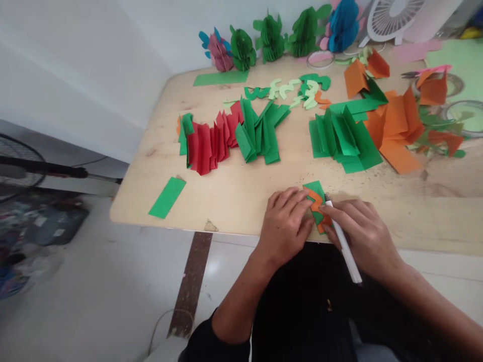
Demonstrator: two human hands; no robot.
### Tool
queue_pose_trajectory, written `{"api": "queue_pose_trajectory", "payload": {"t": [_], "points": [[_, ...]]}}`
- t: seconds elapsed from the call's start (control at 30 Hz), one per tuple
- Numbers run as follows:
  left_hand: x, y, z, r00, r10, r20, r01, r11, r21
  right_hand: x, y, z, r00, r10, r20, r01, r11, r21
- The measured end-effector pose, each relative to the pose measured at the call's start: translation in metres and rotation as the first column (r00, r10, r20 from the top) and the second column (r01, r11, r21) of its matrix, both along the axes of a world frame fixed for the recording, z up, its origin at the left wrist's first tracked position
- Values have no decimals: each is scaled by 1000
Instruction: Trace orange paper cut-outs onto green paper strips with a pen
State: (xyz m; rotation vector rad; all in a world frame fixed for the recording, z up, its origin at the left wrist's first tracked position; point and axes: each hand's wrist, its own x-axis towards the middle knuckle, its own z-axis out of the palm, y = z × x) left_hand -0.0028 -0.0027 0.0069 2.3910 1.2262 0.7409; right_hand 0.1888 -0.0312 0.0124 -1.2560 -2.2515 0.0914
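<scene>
A small green paper piece (314, 187) lies at the table's front edge, with a zigzag orange paper cutout (316, 201) on top of it. My left hand (285, 218), its fingers close together, holds both down from the left side. My right hand (364, 234) is closed around a white pen (346, 254), whose dark tip is at the upper right edge of the green piece. Fingers of that same hand also touch the lower part of the orange cutout. The hands partly cover both papers.
Folded green (343, 136), red (211, 143) and orange papers (400, 120) stand across the table. A green strip (168, 197) lies at left. Curvy cutouts (285, 89), honeycomb paper figures (269, 37), scissors (426, 71), tape rolls (468, 118) and a white fan (394, 17) are farther back.
</scene>
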Motion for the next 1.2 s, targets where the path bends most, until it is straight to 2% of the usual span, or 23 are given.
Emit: {"api": "queue_pose_trajectory", "payload": {"t": [0.5, 1.2], "points": [[0, -4, 0, 999, -7, -54, 6, 1000, -19, 0, 0, -1, 1000, 15, -7, -15, 1000, 0], [0, -6, -4, 999, 4, -32, -3, 1000, 17, 1, -1, -7, 999, 14, -40, -14, 1000, 15]]}}
